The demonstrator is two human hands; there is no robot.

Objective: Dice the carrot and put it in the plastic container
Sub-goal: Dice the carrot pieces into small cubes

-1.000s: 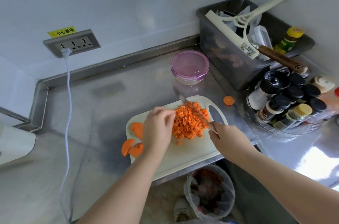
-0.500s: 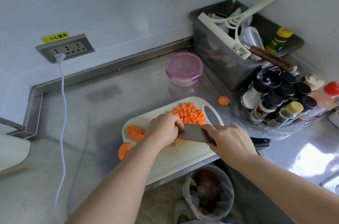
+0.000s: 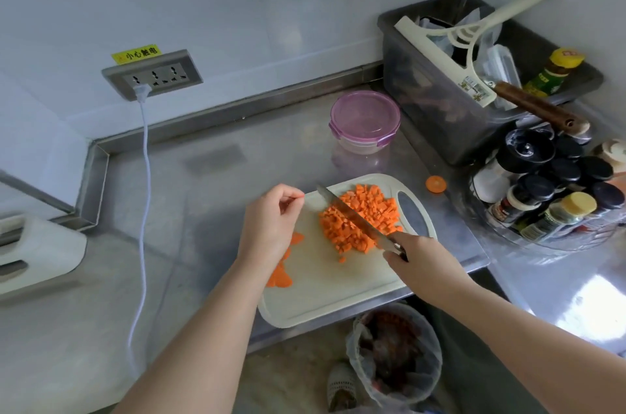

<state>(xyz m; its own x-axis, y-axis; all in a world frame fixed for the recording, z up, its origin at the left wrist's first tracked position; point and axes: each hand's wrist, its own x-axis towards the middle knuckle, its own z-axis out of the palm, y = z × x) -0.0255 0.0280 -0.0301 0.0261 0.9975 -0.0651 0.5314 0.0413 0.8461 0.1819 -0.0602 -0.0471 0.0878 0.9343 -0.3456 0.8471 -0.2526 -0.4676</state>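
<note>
Finishing the dice, right hand (image 3: 423, 264) grips knife (image 3: 349, 215) across carrot pile (image 3: 376, 205), left hand (image 3: 267, 227) curled at nine o'clock, hold unclear; likely next, unlid plastic container (image 3: 364, 119) at twelve.

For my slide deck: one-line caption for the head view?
Right hand holds a steel knife over orange diced carrot on a white plastic cutting board.

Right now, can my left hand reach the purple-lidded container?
Probably yes: the left hand looks empty, and only bare counter lies between it and the container; the knife sits off to its right.
</note>
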